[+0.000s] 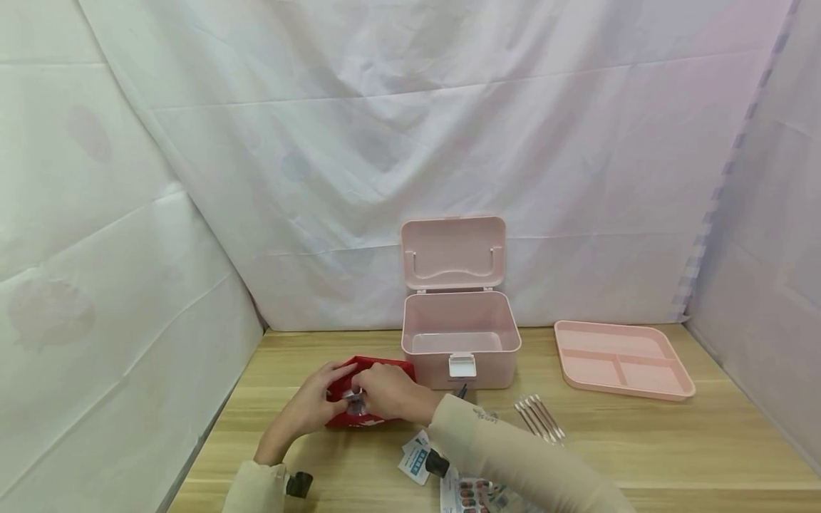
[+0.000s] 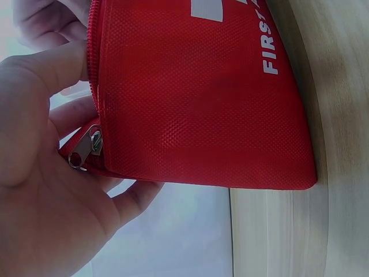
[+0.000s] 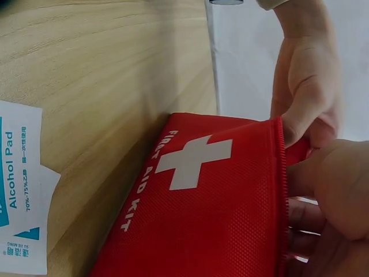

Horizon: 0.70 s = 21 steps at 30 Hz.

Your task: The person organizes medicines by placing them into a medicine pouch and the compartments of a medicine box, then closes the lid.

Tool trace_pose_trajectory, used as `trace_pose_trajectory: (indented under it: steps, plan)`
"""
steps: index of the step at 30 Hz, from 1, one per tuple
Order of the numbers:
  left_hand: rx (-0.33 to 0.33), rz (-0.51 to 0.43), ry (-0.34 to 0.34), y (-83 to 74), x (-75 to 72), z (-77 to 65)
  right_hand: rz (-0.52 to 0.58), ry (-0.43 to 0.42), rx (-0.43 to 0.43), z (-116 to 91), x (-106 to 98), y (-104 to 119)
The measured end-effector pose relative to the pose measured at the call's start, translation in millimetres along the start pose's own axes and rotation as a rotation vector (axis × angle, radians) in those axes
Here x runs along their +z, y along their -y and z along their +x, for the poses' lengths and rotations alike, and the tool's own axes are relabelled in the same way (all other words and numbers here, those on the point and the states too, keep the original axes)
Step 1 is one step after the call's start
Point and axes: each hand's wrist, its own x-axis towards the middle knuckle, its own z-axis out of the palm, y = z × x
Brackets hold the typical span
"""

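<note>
At the left, the left hand is gripping the red pouch by one end of its mouth, fingers lying on both sides of the zipper, while the metal zipper pull is hanging close to the palm. The pouch is standing on the wooden table, in front and to the left of the pink box. Doing this well is probably a matter of spreading the mouth with a steady hold and keeping the zipper teeth off the knuckles. The right hand is dipping its fingers into the mouth; a small shiny thing is showing between the two hands, but whether the right fingers are pinching it cannot be told. Working by feel seems likely here, so lifting gently and straight up should be keeping contents from snagging on the rim. Farther right, alcohol pad packets are lying near the pouch, and a blister pack is resting under the right forearm, so that sleeve wants to be staying high. Beyond, the box is standing with its lid raised, cotton swabs are lying side by side, and a divided tray is sitting rightmost.
</note>
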Motion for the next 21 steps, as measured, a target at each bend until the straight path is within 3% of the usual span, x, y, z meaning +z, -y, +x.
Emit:
trace_pose_trajectory:
  steps: [7,14,21]
  plan:
    - [-0.012,-0.004,-0.001,-0.1,0.4,0.2,-0.033,0.008,0.032,2,5,2]
    - [-0.023,-0.004,0.004,-0.3,0.0,0.3,-0.104,0.025,0.015,5,14,3]
    - [-0.012,0.006,0.002,-0.6,0.0,0.2,-0.107,-0.003,-0.008,8,19,2]
